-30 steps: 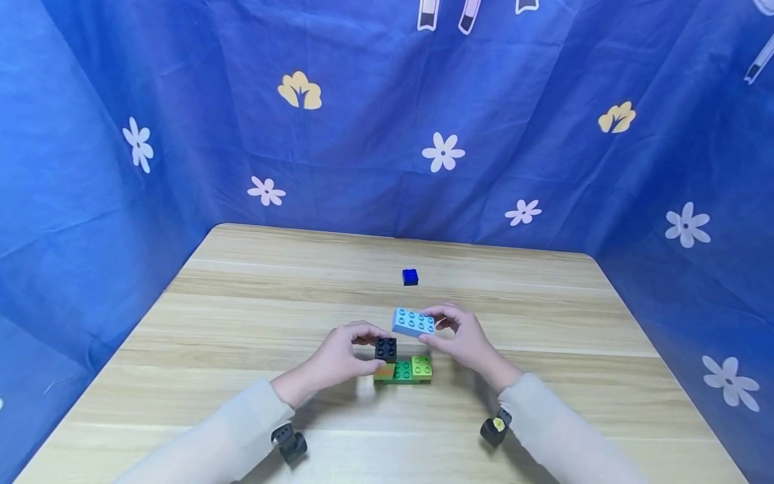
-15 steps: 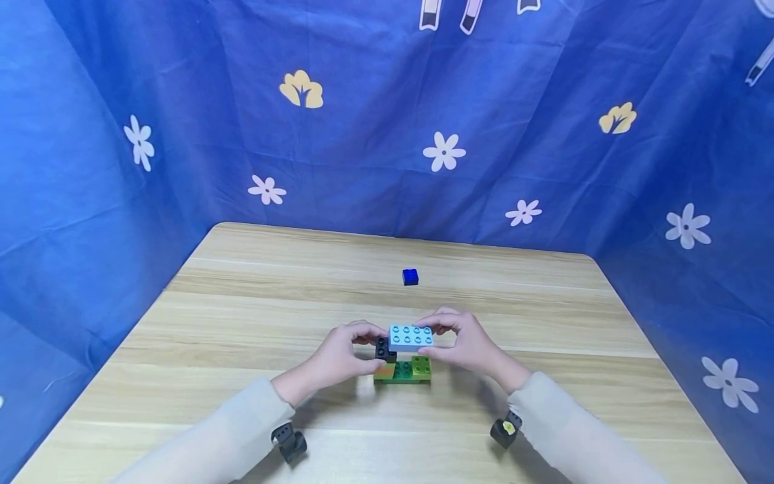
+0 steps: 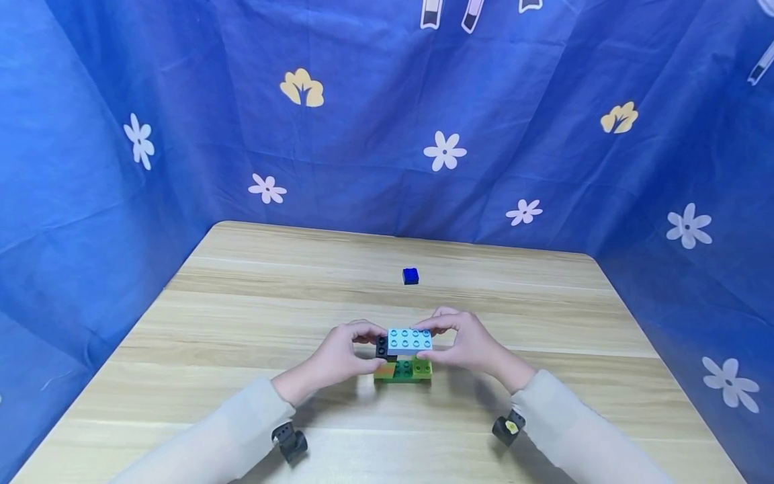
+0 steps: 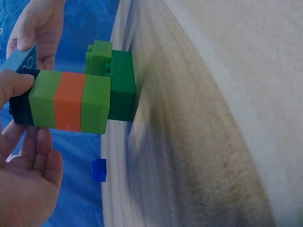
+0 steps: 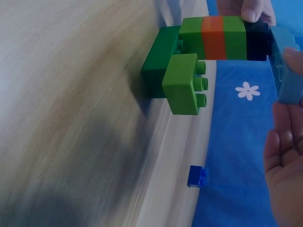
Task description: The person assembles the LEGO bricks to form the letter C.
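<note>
My right hand point(image 3: 462, 341) pinches a light blue toy brick point(image 3: 410, 343) between thumb and fingers. That brick's left end lies over a black brick point(image 4: 21, 106), slightly tilted in the right wrist view; whether the two are locked together I cannot tell. With thumb and fingers, my left hand point(image 3: 338, 351) grips the black brick, top of a column. Below it come a light green brick point(image 4: 43, 99), an orange brick point(image 4: 70, 101) and another light green brick point(image 4: 95, 105). A dark green base brick point(image 5: 158, 61) carries the column at one end and a low light green brick point(image 5: 181, 85) at the other.
A small dark blue brick point(image 3: 410, 276) sits farther back on the wooden table point(image 3: 272, 269). Blue cloth point(image 3: 375, 121) with flower prints surrounds the table's back and sides. Both wrists wear a small black camera.
The right hand has brought the light blue brick down and toward me, levelling it over the black brick and the gap beside the column. The left hand has kept its grip in place.
</note>
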A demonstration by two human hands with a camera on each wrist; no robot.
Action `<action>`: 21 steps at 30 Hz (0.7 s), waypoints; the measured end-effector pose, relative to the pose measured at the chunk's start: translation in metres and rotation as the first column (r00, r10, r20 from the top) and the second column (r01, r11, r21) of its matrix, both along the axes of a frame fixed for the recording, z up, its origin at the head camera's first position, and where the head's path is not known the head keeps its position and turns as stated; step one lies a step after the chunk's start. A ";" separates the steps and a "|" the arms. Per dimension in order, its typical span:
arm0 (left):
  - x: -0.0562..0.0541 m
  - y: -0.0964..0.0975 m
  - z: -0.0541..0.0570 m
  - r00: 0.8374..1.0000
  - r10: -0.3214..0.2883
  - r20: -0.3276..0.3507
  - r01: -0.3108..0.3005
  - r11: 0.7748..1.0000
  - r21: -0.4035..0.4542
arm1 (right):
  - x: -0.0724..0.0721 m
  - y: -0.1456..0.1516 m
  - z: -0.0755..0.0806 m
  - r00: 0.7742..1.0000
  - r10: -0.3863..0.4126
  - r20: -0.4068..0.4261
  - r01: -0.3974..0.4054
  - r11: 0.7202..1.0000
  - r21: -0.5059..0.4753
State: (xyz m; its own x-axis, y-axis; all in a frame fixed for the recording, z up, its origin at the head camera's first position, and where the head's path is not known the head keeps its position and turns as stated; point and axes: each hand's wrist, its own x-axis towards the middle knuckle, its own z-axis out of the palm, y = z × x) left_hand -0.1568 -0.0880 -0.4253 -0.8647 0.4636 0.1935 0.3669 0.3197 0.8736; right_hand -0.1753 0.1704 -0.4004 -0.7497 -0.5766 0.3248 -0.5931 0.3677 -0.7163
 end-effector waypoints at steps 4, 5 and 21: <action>0.000 0.000 0.000 1.000 0.003 -0.001 -0.003 1.000 -0.001 | 0.001 -0.001 0.003 1.000 0.002 0.011 -0.002 1.000 0.028; -0.001 0.000 0.000 1.000 0.003 -0.001 -0.003 1.000 0.000 | 0.001 -0.001 0.004 1.000 0.000 0.017 -0.001 0.999 0.038; -0.002 0.000 0.001 1.000 0.003 0.006 -0.002 1.000 -0.031 | 0.000 -0.004 0.017 0.994 0.008 0.110 -0.020 0.994 0.105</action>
